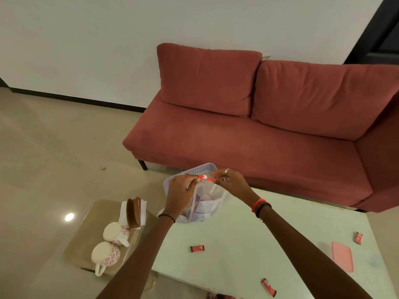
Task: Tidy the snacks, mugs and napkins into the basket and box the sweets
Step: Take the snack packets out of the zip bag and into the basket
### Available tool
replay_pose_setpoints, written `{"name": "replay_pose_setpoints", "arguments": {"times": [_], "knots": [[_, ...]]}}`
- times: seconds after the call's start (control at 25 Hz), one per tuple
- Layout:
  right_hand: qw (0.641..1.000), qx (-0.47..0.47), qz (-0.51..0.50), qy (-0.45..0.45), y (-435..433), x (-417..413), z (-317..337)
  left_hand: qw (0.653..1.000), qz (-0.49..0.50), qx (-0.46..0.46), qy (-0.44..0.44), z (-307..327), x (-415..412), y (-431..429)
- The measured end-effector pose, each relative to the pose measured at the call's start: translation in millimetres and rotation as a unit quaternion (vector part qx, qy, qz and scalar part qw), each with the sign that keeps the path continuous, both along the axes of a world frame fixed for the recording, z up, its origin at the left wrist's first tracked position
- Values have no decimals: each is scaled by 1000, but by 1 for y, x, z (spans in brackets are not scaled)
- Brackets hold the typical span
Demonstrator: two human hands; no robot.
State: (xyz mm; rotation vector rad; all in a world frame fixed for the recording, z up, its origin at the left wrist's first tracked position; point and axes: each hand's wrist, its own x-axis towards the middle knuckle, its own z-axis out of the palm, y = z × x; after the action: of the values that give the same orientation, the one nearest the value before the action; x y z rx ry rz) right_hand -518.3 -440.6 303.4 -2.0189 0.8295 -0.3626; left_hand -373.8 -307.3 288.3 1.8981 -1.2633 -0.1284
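Pinching the orange zip of the clear snack bag (208, 200), my left hand (180, 190) and right hand (232, 183) hold it upright at the far left of the table (248, 225), just in front of the basket (201, 169). Sweets (197, 248) lie scattered nearer.

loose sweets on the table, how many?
3 sweets: mid-table sweet, right-side sweet, near-edge sweet. Red bit at the frame bottom may be a fourth.

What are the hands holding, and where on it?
Both pinch the top edge of a clear plastic bag: left hand by the orange zip slider, right hand just beside it.
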Motion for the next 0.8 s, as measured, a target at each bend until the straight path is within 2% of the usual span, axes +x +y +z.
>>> {"name": "replay_pose_setpoints", "arguments": {"times": [0.16,0.36,0.64,0.8], "knots": [[999,19,18,-31,17,19,5,999,25,11,-47,5,0,5],[997,-2,34,-70,26,34,14,995,43,25,-83,14,10,12],[997,-39,24,-63,12,20,9,996,66,20,-63,21,6,10],[999,-38,5,-22,-6,-16,-5,997,68,1,-36,32,9,6]]}}
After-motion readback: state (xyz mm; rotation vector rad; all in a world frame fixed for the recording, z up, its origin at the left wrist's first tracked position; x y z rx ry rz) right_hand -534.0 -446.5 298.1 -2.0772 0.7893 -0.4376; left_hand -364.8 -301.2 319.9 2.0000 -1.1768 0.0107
